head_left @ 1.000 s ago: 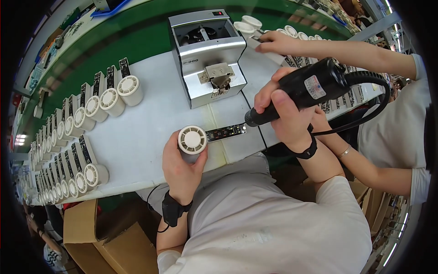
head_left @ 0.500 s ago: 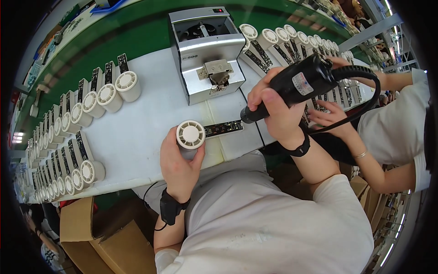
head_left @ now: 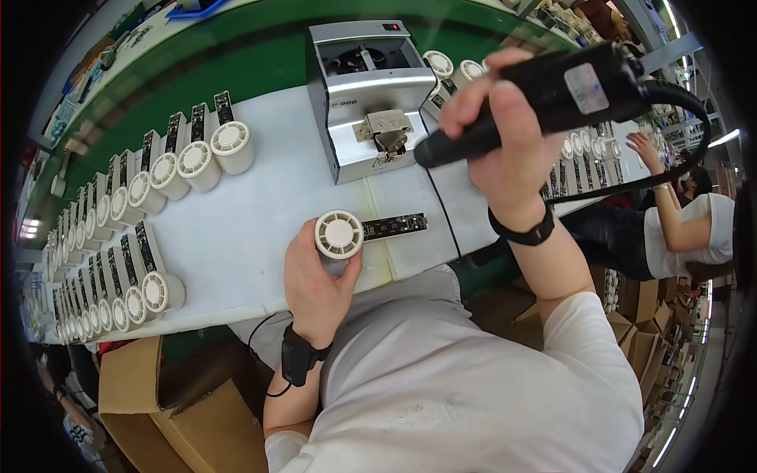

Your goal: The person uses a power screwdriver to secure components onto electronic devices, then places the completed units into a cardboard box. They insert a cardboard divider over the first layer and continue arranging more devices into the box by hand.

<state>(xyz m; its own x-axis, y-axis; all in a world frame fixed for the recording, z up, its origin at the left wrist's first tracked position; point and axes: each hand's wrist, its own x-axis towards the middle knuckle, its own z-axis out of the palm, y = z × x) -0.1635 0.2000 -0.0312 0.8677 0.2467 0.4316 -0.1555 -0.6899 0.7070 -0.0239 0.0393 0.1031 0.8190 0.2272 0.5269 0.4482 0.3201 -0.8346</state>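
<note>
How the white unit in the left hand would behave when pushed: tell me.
The white unit will probably feel stiff, since its circuit board juts out straight without visible sag. Its round head might let it rock, though that jutting side would likely hinder rolling. The board's face looks exposed, so it may be fragile if knocked.

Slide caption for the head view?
Left hand holds a white round-headed unit; right hand grips a black corded tool.
</note>
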